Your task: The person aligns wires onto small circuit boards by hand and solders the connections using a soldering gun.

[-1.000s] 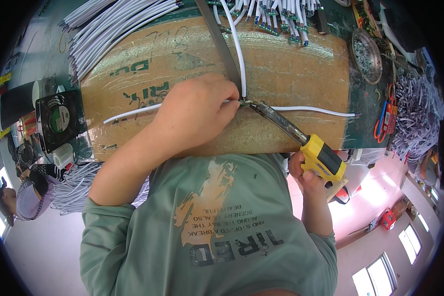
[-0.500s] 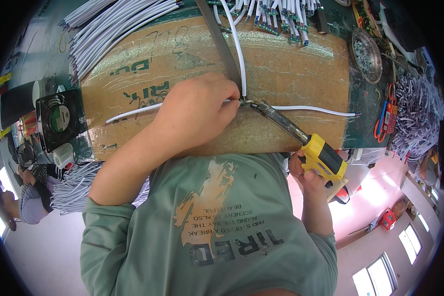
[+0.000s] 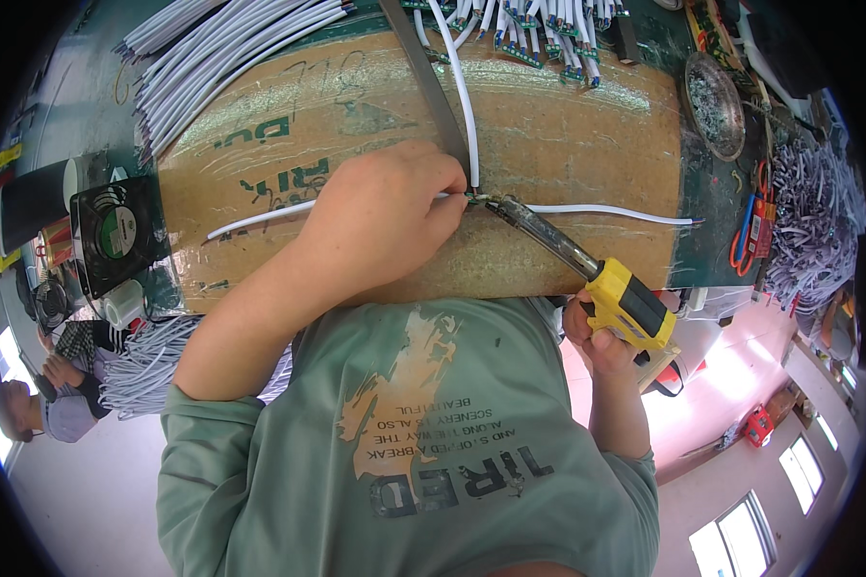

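My left hand (image 3: 385, 216) rests on a brown cardboard sheet (image 3: 568, 125) and pinches a thin white wire (image 3: 606, 210) that runs left to right across it. A second white wire (image 3: 462, 96) comes down from the top and meets it at my fingertips. My right hand (image 3: 597, 337) grips the yellow handle of a soldering iron (image 3: 630, 303). Its metal tip touches the spot where the two wires meet, right next to my left fingers.
A grey metal strip (image 3: 423, 67) lies across the cardboard. White cable bundles (image 3: 221, 48) sit at upper left, a black fan (image 3: 115, 231) and tape roll (image 3: 123, 306) at left. A round metal dish (image 3: 714, 91) and grey wire scraps (image 3: 808, 221) are at right. Another person (image 3: 38, 413) is at lower left.
My hands and the iron stay where they were. The person at the far left has shifted a little.
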A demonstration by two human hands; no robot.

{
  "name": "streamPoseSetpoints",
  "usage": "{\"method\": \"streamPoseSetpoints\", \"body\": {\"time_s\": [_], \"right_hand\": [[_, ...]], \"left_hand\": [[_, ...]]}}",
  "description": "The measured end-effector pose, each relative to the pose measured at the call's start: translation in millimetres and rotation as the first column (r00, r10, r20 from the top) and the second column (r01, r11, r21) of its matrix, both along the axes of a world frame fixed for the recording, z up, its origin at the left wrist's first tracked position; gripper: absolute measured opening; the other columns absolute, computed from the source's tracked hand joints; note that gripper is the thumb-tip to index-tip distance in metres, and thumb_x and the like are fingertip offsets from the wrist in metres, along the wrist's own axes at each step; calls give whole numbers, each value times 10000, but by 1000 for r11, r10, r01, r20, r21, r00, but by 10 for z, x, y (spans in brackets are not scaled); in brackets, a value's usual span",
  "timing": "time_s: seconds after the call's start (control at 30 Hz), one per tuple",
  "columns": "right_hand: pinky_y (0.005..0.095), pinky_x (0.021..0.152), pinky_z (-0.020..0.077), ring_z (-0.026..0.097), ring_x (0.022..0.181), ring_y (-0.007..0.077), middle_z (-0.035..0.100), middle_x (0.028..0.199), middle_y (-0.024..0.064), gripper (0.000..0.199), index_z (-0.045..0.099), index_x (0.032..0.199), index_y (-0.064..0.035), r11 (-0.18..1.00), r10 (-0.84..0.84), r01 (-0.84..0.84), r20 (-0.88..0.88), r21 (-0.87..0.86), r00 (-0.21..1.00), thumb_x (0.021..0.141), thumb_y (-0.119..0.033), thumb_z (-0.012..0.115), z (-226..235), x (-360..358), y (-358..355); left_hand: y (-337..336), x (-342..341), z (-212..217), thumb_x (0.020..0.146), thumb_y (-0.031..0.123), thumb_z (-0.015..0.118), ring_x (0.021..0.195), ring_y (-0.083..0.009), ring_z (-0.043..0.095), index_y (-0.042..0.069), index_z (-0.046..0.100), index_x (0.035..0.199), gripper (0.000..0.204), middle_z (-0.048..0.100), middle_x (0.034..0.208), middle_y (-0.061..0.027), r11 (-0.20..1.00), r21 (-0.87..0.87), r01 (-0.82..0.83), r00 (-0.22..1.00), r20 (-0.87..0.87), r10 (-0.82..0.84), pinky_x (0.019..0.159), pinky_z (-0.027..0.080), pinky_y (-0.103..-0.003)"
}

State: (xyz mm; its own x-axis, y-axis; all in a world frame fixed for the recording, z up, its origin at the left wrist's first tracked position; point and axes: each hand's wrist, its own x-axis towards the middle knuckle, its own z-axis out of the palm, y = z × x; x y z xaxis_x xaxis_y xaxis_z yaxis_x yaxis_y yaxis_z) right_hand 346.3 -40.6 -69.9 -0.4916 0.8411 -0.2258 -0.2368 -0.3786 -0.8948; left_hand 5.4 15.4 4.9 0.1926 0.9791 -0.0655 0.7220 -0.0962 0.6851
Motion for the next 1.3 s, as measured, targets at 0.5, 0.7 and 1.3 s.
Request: {"method": "streamPoseSetpoints", "body": {"time_s": [0.5,0.7,1.3], "right_hand": [[268,532,314,430,581,121,496,707,9,724,530,1358,-19,998,-23,18,-85,-57,996,832,-432,807,90,-74,17],[274,526,314,430,557,120,481,662,-6,739,524,1351,-24,999,-54,54,-56,1,997,832,-471,802,247,-187,97],[304,552,392,481,584,141,508,716,12,708,466,1369,-13,997,-68,72,-150,26,986,869,-427,752,273,-379,371]], "left_hand": [[7,1,7,840,138,691,825,-343,674,45,700,908,115,678,896,-125,1000,-26,4,1000,-5,-4,723,530,-408],[1,5,0,839,134,689,828,-342,675,38,700,908,119,680,898,-127,1000,-19,-4,1000,-2,4,733,533,-407],[-5,4,-3,841,135,686,837,-348,674,37,701,906,118,678,903,-138,1000,-24,-8,1000,7,8,739,533,-412]]}}
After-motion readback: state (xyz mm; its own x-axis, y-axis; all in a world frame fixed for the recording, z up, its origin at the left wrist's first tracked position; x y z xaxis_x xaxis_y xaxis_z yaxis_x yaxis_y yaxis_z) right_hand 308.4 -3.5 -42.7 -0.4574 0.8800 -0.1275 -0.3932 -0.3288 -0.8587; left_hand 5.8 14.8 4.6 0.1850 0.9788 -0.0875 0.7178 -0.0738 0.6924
